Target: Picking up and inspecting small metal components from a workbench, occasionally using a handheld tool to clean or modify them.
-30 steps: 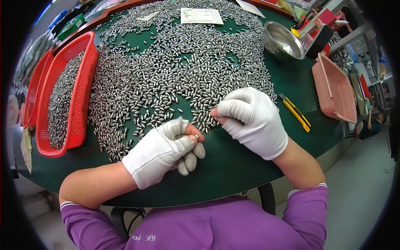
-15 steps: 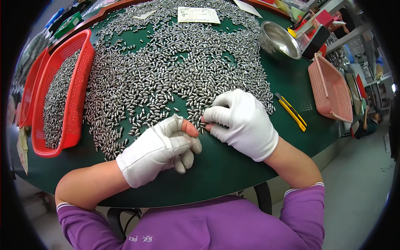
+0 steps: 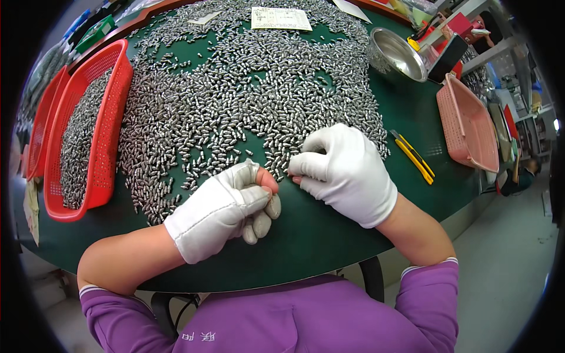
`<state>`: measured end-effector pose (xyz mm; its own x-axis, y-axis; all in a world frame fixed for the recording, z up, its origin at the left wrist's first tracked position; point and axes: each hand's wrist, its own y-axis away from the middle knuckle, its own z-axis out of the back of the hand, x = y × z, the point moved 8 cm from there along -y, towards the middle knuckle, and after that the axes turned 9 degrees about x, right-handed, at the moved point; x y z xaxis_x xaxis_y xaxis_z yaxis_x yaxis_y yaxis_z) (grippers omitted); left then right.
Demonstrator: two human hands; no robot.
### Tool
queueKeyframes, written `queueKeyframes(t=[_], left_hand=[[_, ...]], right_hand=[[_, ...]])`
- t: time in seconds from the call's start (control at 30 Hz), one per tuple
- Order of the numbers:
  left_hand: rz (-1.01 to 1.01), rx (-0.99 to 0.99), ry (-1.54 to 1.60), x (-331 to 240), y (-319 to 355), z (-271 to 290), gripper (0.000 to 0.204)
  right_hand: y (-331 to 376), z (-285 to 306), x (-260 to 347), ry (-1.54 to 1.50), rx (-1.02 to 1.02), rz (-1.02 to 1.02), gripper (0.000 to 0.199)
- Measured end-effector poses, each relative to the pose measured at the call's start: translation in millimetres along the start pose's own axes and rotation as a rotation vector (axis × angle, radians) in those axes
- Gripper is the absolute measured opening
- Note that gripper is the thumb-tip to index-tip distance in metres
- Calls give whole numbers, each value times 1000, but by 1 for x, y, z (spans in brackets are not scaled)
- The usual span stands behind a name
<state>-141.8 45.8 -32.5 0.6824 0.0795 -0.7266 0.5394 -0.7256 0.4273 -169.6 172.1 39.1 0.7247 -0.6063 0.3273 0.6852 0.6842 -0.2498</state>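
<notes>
Red basket (image 3: 112,126): left of the heap, part filled with the same metal pieces.
Left hand (image 3: 226,209): at the heap's near edge, fingers curled into a loose fist, bare thumb tip showing.
Metal pieces (image 3: 247,88): small silver cylinders heaped across the green tabletop (image 3: 318,235).
Right hand (image 3: 347,170): just right of the left hand, fingertips pinched together at the heap's rim; whether a piece is held, I cannot tell.
Technique: best to draw few pieces clear of the heap, keeping them apart.
Yellow knife (image 3: 413,156): right of the heap.

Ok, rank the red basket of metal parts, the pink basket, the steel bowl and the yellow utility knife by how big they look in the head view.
1. Red basket, clearly largest.
2. Pink basket.
3. Steel bowl, though it sits farther away near the rim, so its gap to the pink basket is unsure.
4. Yellow utility knife, smallest.
</notes>
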Motion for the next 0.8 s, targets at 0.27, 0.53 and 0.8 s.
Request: queueKeyframes(t=[0.27,0.53,0.8], left_hand=[[16,-38,-74,-2,1,-1,15],[6,-38,-86,-2,1,-3,17],[1,-41,-62,-1,0,-1,16]], right_hand=[[4,1,0,-193,-70,-76,18],[-2,-7,2,-534,-26,-86,14],[0,9,7,-368,-160,74,20]])
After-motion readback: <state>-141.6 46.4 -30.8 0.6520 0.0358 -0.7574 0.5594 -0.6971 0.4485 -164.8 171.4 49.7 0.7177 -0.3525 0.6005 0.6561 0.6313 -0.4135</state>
